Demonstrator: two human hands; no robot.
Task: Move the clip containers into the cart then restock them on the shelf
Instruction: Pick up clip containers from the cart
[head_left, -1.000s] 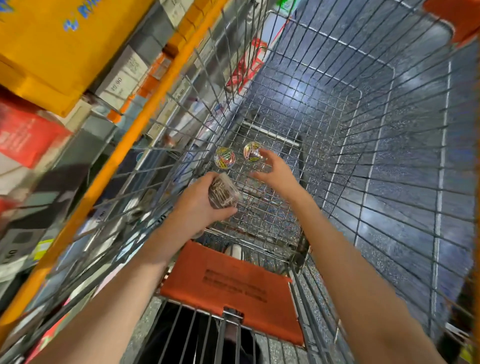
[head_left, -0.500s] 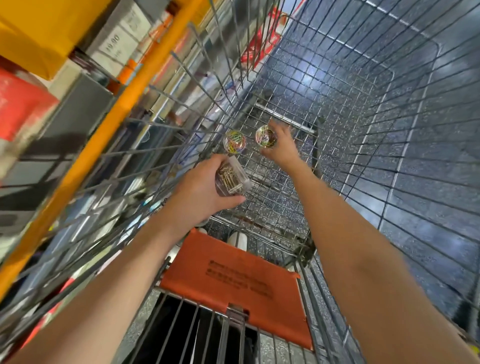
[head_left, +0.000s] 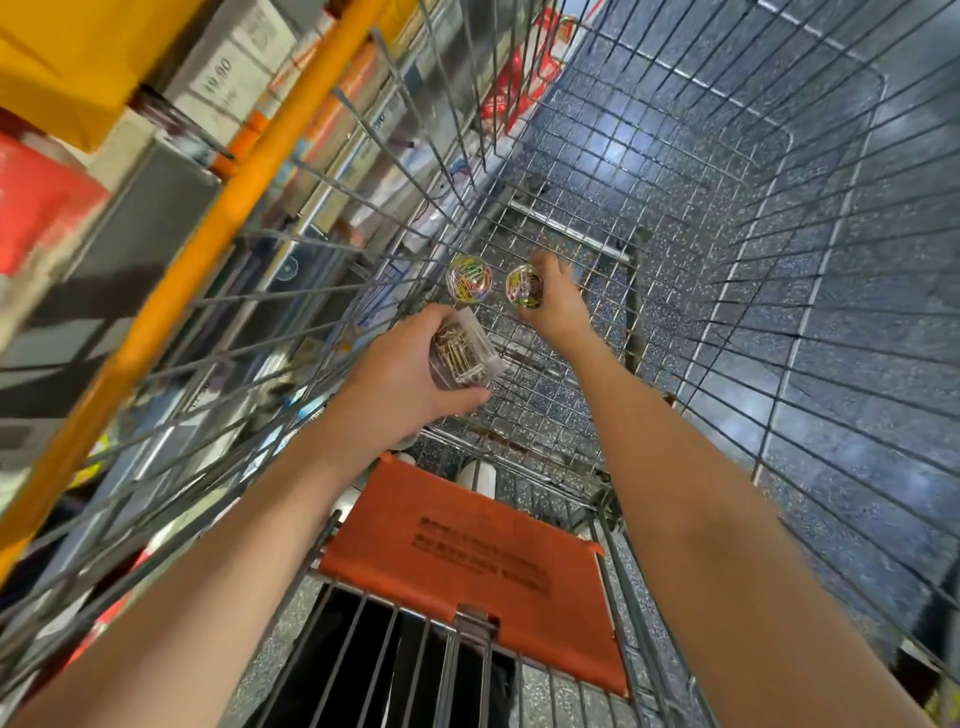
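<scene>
Both my arms reach down into a wire shopping cart (head_left: 737, 291). My left hand (head_left: 400, 384) grips a clear box of gold clips (head_left: 462, 353) above the cart's bottom. My right hand (head_left: 558, 304) holds a round clear container of coloured clips (head_left: 524, 286) low in the cart. A second round container of coloured clips (head_left: 469, 278) stands on the cart's wire floor just left of it, apart from both hands.
An orange child-seat flap (head_left: 483, 566) lies at the cart's near end. Shelving with an orange beam (head_left: 208, 244), price labels and yellow and red packs runs along the left. Speckled dark floor shows through the wires.
My right hand has closed round the right round container. The left hand keeps hold of the clear box and has barely shifted. The view has tilted a little.
</scene>
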